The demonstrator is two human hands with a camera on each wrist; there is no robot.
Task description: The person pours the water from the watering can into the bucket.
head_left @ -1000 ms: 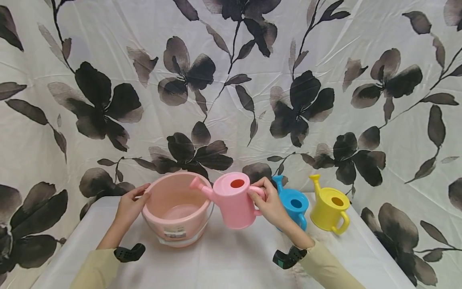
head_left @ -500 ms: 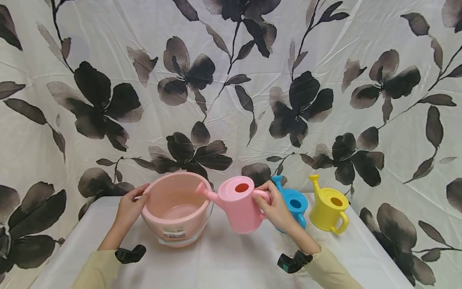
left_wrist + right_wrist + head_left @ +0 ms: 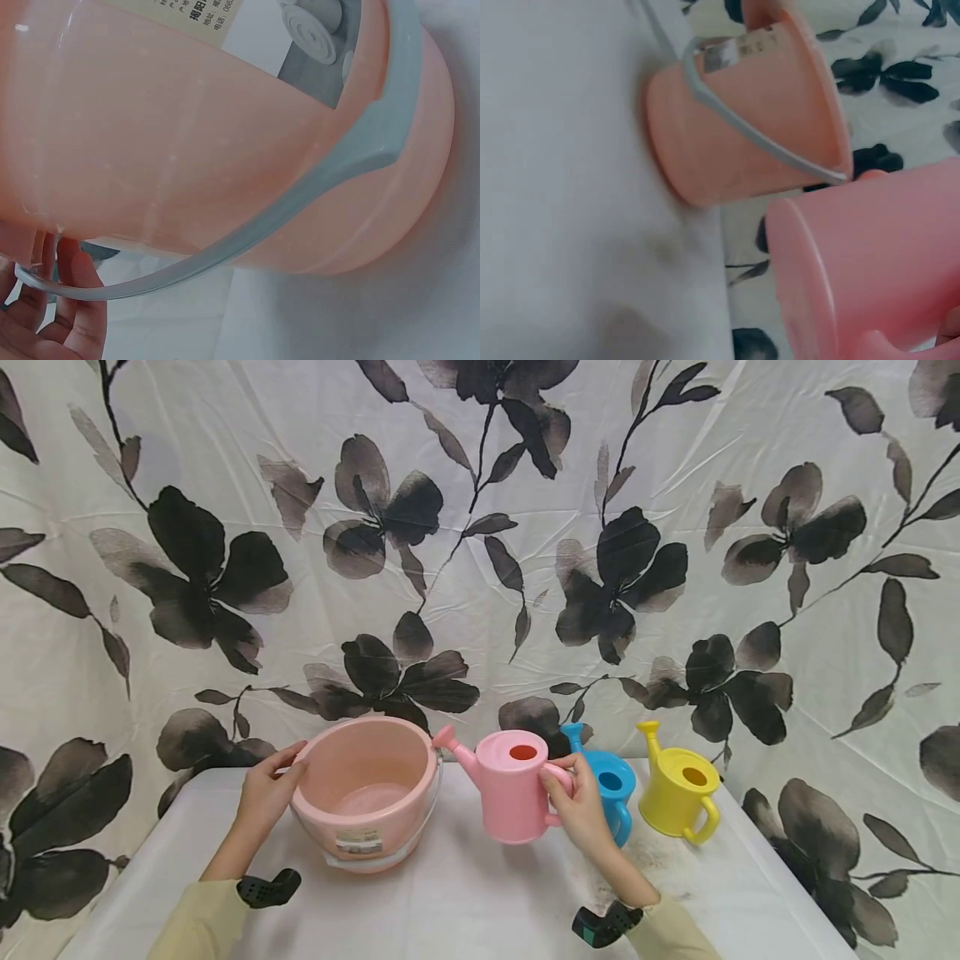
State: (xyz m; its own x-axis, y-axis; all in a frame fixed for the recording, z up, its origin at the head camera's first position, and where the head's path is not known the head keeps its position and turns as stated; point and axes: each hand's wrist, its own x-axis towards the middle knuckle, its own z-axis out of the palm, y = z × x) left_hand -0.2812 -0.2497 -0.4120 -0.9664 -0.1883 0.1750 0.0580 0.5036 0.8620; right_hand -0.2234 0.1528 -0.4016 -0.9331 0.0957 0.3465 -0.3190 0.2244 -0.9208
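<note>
Right hand [image 3: 583, 806] pinches pink watering can [image 3: 513, 799] by handle [image 3: 564, 778]; left hand [image 3: 264, 789] grips bucket [image 3: 397, 828], toward tabletop [image 3: 480, 902]'s back-left corner. Best: brace bucket, level can, spout [image 3: 467, 763] clear.

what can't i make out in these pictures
Head view: part of the blue watering can, behind the right hand; print on the label of the bucket, too small.
Left wrist view: the rest of the label, cut off by the top edge.
Right wrist view: the top of the pink watering can, cut off by the right edge.
</note>
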